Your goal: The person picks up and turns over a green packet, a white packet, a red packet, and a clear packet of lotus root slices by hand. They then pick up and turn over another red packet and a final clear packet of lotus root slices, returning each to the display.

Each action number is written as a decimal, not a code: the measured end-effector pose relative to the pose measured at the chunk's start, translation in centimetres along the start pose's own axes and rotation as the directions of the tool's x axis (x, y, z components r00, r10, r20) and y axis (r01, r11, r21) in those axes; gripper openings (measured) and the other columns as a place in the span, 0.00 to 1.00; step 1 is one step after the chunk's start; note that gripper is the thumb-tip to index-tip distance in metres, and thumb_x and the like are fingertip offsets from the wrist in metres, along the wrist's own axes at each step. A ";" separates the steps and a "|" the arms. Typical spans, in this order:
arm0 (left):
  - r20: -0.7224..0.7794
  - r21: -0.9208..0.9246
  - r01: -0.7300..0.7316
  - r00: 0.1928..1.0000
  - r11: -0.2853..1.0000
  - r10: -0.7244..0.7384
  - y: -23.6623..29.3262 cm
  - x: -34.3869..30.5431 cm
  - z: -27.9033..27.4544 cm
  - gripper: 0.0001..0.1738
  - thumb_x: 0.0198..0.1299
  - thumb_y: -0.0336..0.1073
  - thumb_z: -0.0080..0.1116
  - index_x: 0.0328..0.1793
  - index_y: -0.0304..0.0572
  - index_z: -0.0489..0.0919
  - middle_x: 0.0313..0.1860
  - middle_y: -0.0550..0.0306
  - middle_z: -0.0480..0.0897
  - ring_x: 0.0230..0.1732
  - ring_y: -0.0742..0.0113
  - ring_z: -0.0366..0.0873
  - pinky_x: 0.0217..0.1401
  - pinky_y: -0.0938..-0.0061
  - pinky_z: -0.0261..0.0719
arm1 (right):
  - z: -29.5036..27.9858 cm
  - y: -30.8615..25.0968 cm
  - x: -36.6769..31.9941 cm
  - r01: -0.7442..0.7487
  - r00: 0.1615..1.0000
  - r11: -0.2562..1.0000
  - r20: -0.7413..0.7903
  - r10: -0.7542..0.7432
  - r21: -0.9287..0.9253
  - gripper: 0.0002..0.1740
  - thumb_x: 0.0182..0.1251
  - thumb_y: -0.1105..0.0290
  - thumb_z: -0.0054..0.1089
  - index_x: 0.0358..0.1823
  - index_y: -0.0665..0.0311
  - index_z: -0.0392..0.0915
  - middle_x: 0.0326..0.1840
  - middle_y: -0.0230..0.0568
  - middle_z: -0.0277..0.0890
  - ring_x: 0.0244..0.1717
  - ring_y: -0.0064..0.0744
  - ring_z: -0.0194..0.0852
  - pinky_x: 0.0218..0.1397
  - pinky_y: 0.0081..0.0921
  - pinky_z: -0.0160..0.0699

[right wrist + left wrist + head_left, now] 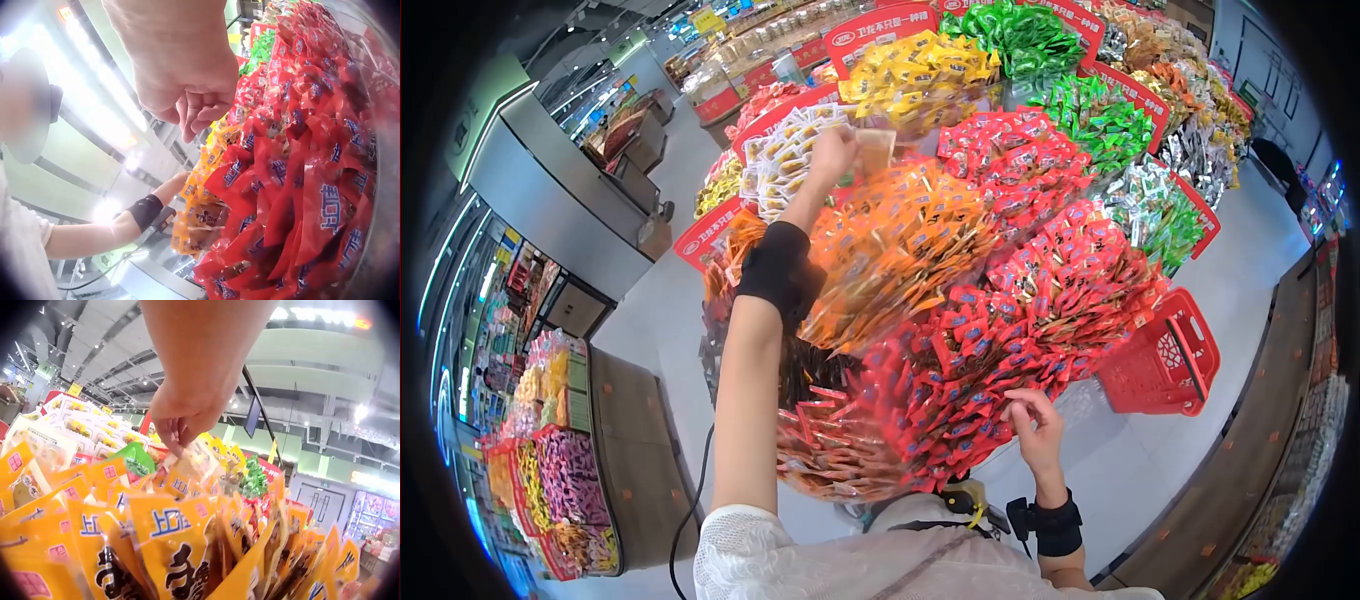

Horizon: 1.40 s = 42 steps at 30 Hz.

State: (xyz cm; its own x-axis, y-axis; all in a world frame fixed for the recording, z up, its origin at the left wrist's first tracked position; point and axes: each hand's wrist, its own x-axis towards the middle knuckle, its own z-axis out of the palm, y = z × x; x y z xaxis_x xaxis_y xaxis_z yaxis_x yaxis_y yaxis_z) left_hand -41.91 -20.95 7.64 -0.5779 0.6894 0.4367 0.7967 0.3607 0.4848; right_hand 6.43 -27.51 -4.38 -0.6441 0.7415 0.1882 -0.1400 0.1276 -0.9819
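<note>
At the far side of the orange packets (900, 225), my left hand (835, 150) pinches a pale packet (875, 149), with white packets (785, 165) just beside it. The left wrist view has this hand (190, 415) reaching down, its fingertips at the pale packet (199, 460) behind upright orange packets (169, 540); part of the grip is hidden. My right hand (1035, 425) hovers by the near edge of the red packets (960, 380), fingers loosely curled. In the right wrist view it (187, 100) holds nothing, above and beside red packets (269, 206).
Yellow packets (920, 75) and green packets (1020, 40) fill the back of the display, edged by red signs (880, 30). A red basket (1155, 370) stands at the right. Another stocked shelf unit (635, 450) is at the left, and a cable (690, 520) hangs beside my left arm.
</note>
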 end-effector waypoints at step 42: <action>-0.054 -0.245 -0.738 0.658 0.629 0.751 7.9 -40.4 -7.2 0.17 0.47 0.26 0.58 0.47 0.35 0.76 0.46 0.52 0.77 0.45 0.56 0.77 0.42 0.70 0.79 | 8.7 -1.7 -1.3 -0.138 0.972 0.912 0.229 0.050 0.386 0.13 0.63 0.72 0.51 0.47 0.72 0.72 0.41 0.35 0.76 0.40 0.19 0.73 0.45 0.18 0.71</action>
State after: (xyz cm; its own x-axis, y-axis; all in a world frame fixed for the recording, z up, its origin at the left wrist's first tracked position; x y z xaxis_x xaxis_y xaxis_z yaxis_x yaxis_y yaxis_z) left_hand -13.54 -50.45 -0.65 0.2082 0.6904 0.6928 0.8843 -0.4356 0.1684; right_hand 0.99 -34.46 -2.80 -0.8055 0.5760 0.1392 -0.3296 -0.2401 -0.9131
